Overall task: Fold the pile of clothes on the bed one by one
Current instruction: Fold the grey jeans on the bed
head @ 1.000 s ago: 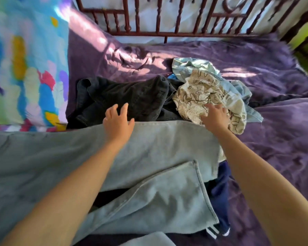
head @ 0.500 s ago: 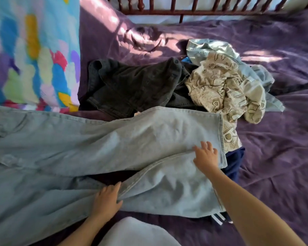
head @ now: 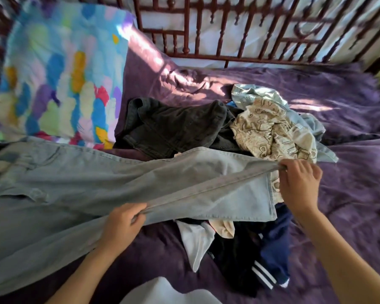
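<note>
Half a second ago your hands lay flat on the light-blue jeans (head: 119, 178). Now both are clamped on them: your left hand (head: 121, 224) pinches the seamed edge of the near leg, and your right hand (head: 298, 185) pinches the same edge at the hem. The leg hangs taut between the two grips, so the first fold looks ready to start. The denim is pale and fairly smooth, and its waist trails past your left grip over the purple bedspread (head: 349, 194). Below the raised leg lie a white garment (head: 195, 240) and navy striped track pants (head: 274, 249). Beyond your grips, black jeans (head: 173, 126) wait.
</note>
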{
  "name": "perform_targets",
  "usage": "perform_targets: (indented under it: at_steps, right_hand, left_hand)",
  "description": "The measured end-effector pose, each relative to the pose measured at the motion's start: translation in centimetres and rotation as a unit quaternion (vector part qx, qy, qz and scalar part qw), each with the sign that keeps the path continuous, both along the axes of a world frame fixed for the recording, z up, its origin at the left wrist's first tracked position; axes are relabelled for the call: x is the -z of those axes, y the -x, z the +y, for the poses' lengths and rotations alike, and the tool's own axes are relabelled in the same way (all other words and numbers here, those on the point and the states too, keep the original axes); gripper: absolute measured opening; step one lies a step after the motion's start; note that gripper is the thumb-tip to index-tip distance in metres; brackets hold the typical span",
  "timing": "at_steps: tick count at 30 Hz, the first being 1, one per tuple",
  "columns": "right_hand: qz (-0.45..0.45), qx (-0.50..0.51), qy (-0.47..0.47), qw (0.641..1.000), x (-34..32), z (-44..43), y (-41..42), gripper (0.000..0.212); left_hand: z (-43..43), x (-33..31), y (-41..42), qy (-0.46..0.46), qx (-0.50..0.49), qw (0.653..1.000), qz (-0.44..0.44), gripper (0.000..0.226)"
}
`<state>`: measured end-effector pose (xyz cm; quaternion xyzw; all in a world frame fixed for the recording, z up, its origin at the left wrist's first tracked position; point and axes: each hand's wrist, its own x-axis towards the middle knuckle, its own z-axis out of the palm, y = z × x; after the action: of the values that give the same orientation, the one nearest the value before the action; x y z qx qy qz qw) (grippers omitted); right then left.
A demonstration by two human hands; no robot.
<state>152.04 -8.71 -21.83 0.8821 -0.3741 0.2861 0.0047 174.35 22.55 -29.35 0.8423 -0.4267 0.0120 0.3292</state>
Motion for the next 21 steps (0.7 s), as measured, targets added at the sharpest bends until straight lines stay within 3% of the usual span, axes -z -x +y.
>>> perform_targets:
  at_steps: [3,4,6,8,10,12,13,14,15,17,21]
  right_hand:
    - [-0.02,0.008,0.026,0.999,1.5,3.0,5.0,0.018]
    - [-0.009,0.013,0.02,1.0,2.7,4.2,7.0,0.019]
    - [0.042,0.036,-0.003,0.998,5.2,6.7,11.3,0.022]
    - [0.133,0.073,-0.064,0.986,7.7,9.6,15.2,0.024]
    - [0.236,0.081,-0.169,0.953,10.2,12.4,18.6,0.026]
    - [0.353,0.095,-0.288,0.885,13.0,14.4,21.2,0.038]
    - [0.392,0.103,-0.314,0.859,13.9,15.3,21.7,0.054]
    - [0.422,0.122,-0.299,0.847,14.4,16.1,21.6,0.063]
    - [0.463,0.131,-0.293,0.827,13.9,16.8,21.2,0.057]
    - [0.466,0.15,-0.289,0.823,13.4,17.5,19.6,0.032]
    - [0.494,0.155,-0.284,0.807,13.3,17.3,18.4,0.031]
  left_hand:
    - [2.2,0.6,2.5,0.005,0.086,0.995,0.058,0.034]
    - [2.9,1.3,3.8,-0.013,0.129,0.985,0.113,0.031]
    - [3.8,2.6,6.2,-0.109,0.197,0.943,0.246,0.035]
    - [4.5,4.7,8.0,-0.212,0.25,0.892,0.313,0.044]
    - [4.8,6.4,9.0,-0.292,0.261,0.861,0.324,0.04]
    - [4.9,7.7,9.6,-0.361,0.263,0.829,0.337,0.029]
    - [5.0,8.0,9.8,-0.386,0.273,0.814,0.337,0.016]
    - [5.0,8.3,10.0,-0.404,0.28,0.804,0.334,0.018]
    - [5.1,8.7,10.1,-0.416,0.293,0.797,0.324,0.016]
    - [5.2,9.1,10.2,-0.422,0.314,0.792,0.31,0.011]
    - [5.2,9.4,10.5,-0.431,0.312,0.779,0.331,0.02]
